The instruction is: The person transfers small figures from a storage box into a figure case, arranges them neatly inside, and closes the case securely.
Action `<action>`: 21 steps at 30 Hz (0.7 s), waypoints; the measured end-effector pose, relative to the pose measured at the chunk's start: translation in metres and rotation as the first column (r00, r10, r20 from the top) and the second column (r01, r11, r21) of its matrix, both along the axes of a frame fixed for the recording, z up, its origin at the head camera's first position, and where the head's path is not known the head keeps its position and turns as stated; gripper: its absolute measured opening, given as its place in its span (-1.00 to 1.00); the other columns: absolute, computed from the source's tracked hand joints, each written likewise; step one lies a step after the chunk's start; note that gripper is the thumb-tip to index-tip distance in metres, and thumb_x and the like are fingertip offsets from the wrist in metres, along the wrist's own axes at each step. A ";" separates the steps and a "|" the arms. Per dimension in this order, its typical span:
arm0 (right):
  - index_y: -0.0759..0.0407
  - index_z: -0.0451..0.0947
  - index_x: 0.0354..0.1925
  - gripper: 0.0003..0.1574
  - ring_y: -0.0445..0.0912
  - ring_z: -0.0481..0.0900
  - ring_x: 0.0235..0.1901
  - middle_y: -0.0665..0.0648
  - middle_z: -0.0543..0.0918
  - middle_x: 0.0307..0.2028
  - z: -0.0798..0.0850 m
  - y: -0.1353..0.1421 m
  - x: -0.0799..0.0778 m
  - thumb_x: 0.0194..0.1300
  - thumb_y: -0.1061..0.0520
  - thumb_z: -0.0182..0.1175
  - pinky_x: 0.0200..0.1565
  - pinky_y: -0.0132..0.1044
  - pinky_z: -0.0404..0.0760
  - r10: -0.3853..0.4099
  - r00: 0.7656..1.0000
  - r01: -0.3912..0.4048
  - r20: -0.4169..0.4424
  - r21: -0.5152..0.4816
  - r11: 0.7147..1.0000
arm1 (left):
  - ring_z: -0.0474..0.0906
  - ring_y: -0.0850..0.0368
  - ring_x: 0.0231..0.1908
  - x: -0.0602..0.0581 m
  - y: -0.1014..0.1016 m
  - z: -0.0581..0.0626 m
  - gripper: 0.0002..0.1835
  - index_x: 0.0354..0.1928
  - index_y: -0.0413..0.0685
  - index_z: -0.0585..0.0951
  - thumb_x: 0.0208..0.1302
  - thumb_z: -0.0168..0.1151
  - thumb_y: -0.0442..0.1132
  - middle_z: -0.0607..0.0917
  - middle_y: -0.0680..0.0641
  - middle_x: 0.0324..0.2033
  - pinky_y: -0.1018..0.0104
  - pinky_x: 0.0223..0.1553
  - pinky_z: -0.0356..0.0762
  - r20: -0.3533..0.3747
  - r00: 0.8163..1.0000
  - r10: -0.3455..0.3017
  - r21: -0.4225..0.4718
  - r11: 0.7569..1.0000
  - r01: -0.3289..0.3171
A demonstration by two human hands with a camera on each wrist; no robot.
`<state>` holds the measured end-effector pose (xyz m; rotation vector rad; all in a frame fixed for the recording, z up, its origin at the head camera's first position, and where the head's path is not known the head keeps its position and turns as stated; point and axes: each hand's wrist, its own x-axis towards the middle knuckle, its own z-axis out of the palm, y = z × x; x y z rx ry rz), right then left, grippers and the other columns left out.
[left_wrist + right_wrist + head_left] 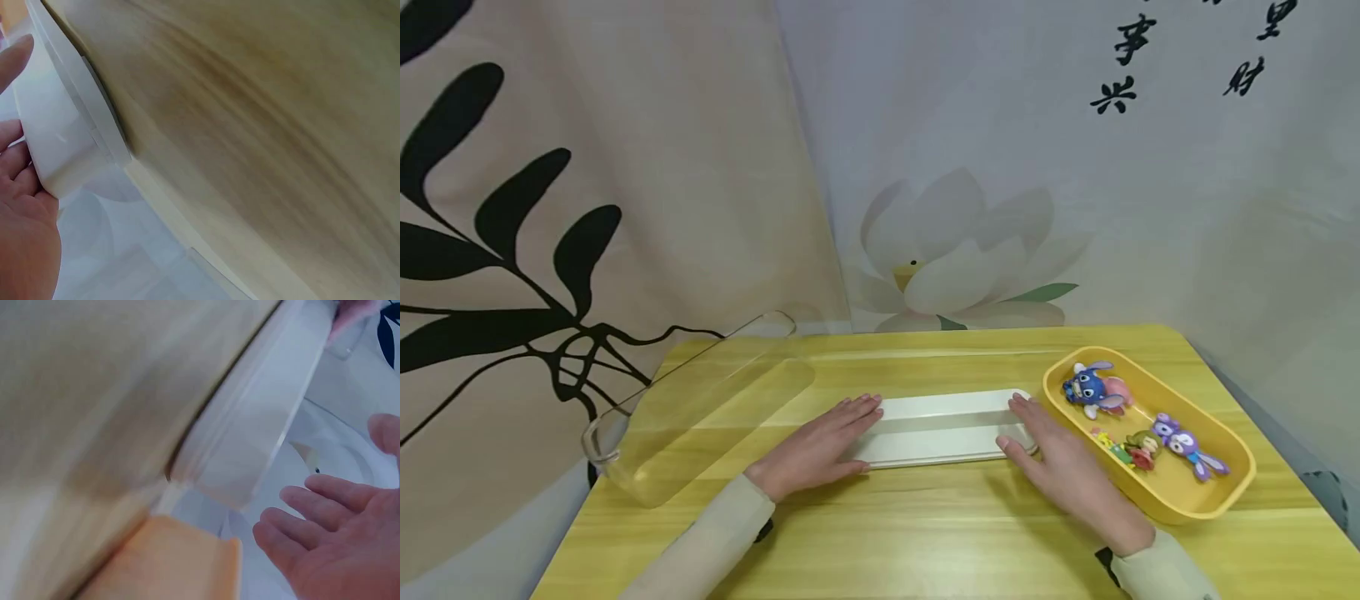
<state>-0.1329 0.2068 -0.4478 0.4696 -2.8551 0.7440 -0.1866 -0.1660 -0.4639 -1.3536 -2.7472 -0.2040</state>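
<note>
A white slab (947, 429) lies flat on the yellow table (925, 533), between the person's 2 hands, its long sides running across. A raised step runs along its top. The left hand (823, 446) touches the slab's left end, fingers extended close together, thumb apart at the near side. The right hand (1063, 462) is spread at the right end, fingers straight; the right wrist view shows it loosely open with a gap to the slab. Just beyond that hand, a yellow tray (1198, 493) holds small toys, among them a blue figure (1086, 389), a purple figure (1187, 446) and a doll (1144, 450). A clear cover (715, 417) sits slantwise at the table's left, apart from the slab. Behind hangs pale cloth (970, 100) with a printed lotus (966, 250).
</note>
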 end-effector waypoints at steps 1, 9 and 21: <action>0.24 0.24 0.40 -0.12 0.21 0.19 0.36 0.25 0.29 0.38 0.003 0.002 0.001 0.41 -0.33 -0.02 0.29 0.19 0.25 -0.007 1.000 0.007 -0.004 -0.012 1.000 | -0.05 0.05 0.46 0.000 0.000 0.000 -0.13 0.48 -0.16 0.13 0.30 0.22 0.12 0.06 -0.08 0.49 0.19 0.44 -0.04 0.003 1.000 0.000 -0.005 1.000 0.000; 0.17 0.28 0.39 -0.24 0.27 0.37 0.23 0.25 0.39 0.32 0.029 0.031 0.013 0.42 -0.22 0.06 0.11 0.28 0.39 -0.073 0.997 0.071 -0.038 -0.056 0.996 | -0.03 0.07 0.45 -0.002 -0.002 -0.001 -0.13 0.48 -0.14 0.16 0.28 0.24 0.13 0.07 -0.06 0.49 0.20 0.44 -0.03 0.049 0.999 -0.005 0.024 1.000 0.004; 0.18 0.27 0.37 -0.27 -0.03 0.55 -0.56 0.37 0.53 0.09 0.063 0.080 0.016 0.41 -0.16 0.10 -0.50 -0.16 0.47 -0.157 0.987 0.156 -0.027 -0.046 0.987 | -0.02 0.05 0.45 -0.002 -0.001 0.000 -0.11 0.48 -0.12 0.16 0.24 0.29 0.10 0.07 -0.04 0.49 0.14 0.44 -0.03 0.091 0.996 0.006 0.055 0.998 -0.011</action>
